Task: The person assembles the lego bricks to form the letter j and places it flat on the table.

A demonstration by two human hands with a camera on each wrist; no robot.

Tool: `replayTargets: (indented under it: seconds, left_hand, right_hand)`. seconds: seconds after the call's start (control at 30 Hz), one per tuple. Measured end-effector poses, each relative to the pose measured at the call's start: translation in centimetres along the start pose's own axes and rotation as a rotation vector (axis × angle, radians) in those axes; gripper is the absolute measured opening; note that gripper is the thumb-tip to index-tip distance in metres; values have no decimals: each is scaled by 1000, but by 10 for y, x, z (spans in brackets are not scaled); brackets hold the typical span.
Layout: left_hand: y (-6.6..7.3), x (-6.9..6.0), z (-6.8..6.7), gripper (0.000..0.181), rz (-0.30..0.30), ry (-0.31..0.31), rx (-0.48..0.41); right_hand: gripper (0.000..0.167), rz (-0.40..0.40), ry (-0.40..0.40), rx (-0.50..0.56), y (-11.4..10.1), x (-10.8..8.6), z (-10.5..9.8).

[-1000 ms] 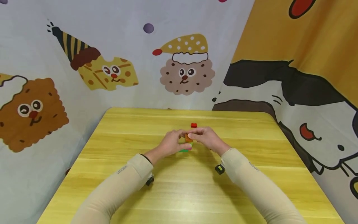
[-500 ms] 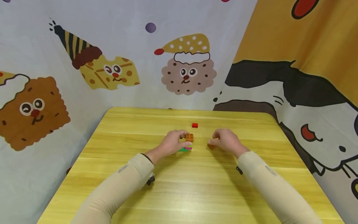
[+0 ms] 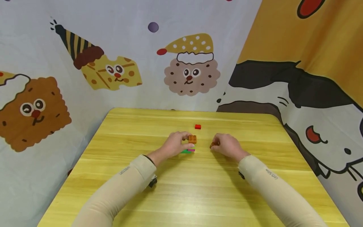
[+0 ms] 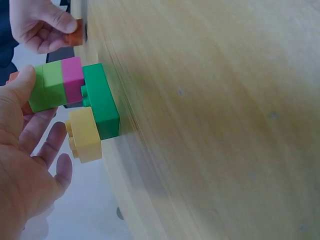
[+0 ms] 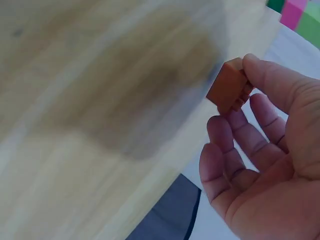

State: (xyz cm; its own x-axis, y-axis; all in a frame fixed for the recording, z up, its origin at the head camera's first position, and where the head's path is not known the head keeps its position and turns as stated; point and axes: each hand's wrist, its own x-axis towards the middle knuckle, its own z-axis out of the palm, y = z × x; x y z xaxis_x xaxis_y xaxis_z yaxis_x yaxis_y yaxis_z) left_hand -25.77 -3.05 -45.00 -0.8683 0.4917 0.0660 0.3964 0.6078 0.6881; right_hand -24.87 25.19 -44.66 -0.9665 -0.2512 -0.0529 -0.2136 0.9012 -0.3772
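Observation:
My left hand [image 3: 173, 145] holds a stack of toy building bricks near the middle of the table, thumb and fingers about its upper part. An orange brick [image 3: 192, 139] with its studs showing tops the stack. Under it, in the left wrist view, come light green bricks [image 4: 47, 86] and a pink brick [image 4: 73, 80]. These stand on a long green brick [image 4: 104, 105], with a yellow brick [image 4: 86, 135] on its other end. Apart from the stack, to its right, my right hand [image 3: 229, 146] pinches another orange brick [image 5: 227, 87] between thumb and fingers, close above the tabletop.
A small red brick [image 3: 198, 126] lies on the wooden table [image 3: 181, 195] beyond the stack. Behind the table hangs a cloth [image 3: 122, 22] printed with cartoon figures, meeting the table's far edge.
My right hand has moved from the top of the stack to the right, with an orange brick in its fingers, and is now slightly lower. The left hand stays at the stack.

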Motion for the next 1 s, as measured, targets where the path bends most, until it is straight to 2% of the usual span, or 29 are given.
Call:
replayTargets:
  seconds: [0.23, 0.4, 0.57, 0.73, 1.0]
  left_hand:
    - [1, 0, -1, 47, -4, -4, -34]
    - [1, 0, -2, 42, 12, -3, -36]
    - [1, 0, -3, 39, 38, 7, -20]
    - [1, 0, -2, 36, 49, 10, -26]
    - [1, 0, -1, 31, 37, 10, -21]
  right_hand:
    - [18, -70, 24, 135, -16, 6, -15]
    - [22, -92, 41, 287, -36, 10, -29]
    - [25, -176, 46, 393, -57, 11, -33]
    - [27, -236, 42, 381, -71, 13, -29]
    - [18, -280, 63, 351, -75, 13, -24]
